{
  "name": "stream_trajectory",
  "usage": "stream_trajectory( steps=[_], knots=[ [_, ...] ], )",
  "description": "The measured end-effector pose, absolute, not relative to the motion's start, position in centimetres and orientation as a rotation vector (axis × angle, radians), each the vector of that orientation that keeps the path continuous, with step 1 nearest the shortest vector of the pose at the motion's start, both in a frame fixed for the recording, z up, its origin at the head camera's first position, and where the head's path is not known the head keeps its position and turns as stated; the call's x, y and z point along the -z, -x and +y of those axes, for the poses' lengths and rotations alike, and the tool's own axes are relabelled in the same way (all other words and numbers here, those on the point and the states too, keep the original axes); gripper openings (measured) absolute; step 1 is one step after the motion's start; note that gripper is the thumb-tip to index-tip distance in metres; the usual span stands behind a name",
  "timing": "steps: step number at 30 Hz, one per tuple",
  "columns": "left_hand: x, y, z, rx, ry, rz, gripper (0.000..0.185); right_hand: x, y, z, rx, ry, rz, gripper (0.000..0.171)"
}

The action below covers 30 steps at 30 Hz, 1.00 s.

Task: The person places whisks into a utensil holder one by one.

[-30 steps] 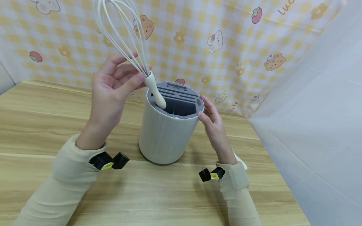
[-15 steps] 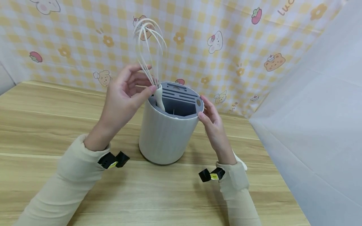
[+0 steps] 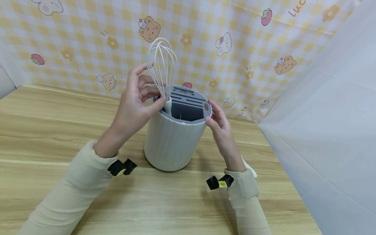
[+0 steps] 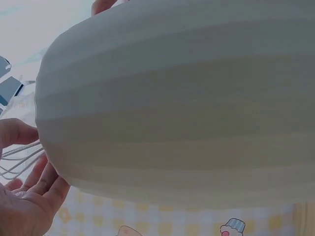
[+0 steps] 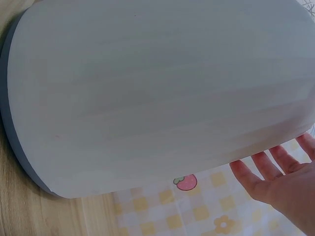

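Observation:
A white whisk (image 3: 162, 63) stands upright with its handle sunk into the left slot of a ribbed white utensil holder (image 3: 171, 142) that has a grey slotted insert (image 3: 189, 99). My left hand (image 3: 138, 104) pinches the whisk where the wires meet the handle, at the holder's left rim. My right hand (image 3: 219, 123) rests with straight fingers against the holder's right side near the rim. In the left wrist view the holder (image 4: 187, 108) fills the frame, with the whisk wires (image 4: 17, 160) by my left hand (image 4: 27, 201). In the right wrist view the right hand (image 5: 283, 179) lies beside the holder (image 5: 157, 93).
The holder stands on a wooden table (image 3: 44, 130). A yellow checked cartoon cloth (image 3: 235, 39) hangs behind it. A white panel (image 3: 329, 130) closes off the right side. A small white object (image 3: 250, 169) peeks out behind my right wrist.
My left hand has lowered the whisk into the holder, so the handle is now almost fully inside and the whisk stands more upright. The right hand has not moved.

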<state>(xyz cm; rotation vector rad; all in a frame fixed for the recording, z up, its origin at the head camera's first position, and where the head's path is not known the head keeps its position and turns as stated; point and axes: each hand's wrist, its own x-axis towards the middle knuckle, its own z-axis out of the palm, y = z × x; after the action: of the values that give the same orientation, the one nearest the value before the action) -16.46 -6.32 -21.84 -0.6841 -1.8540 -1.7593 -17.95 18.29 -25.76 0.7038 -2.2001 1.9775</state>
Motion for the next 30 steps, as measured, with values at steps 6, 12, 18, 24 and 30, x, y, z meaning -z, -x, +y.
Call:
stream_trajectory(
  steps=[6, 12, 18, 24, 30],
  knots=[
    [22.15, 16.58, -5.81, 1.787, 0.712, -1.764, 0.089, 25.79, 17.94, 18.31, -1.980, -0.709, -2.193, 0.056],
    [22.43, 16.84, -5.68, 1.713, 0.710, -1.762, 0.090, 25.74, 17.90, 18.28, -1.978, -0.701, -2.202, 0.056],
    [22.65, 16.99, -5.85, 1.493, 0.688, -1.838, 0.083, 25.75, 17.87, 18.31, -1.977, -0.696, -2.208, 0.057],
    [22.52, 16.95, -6.15, 1.385, 0.637, -1.895, 0.070, 25.84, 18.01, 18.37, -1.972, -0.708, -2.199, 0.058],
    [22.24, 16.88, -6.37, 1.320, 0.654, -1.898, 0.063, 25.73, 18.00, 18.32, -1.980, -0.710, -2.198, 0.059]
  ],
)
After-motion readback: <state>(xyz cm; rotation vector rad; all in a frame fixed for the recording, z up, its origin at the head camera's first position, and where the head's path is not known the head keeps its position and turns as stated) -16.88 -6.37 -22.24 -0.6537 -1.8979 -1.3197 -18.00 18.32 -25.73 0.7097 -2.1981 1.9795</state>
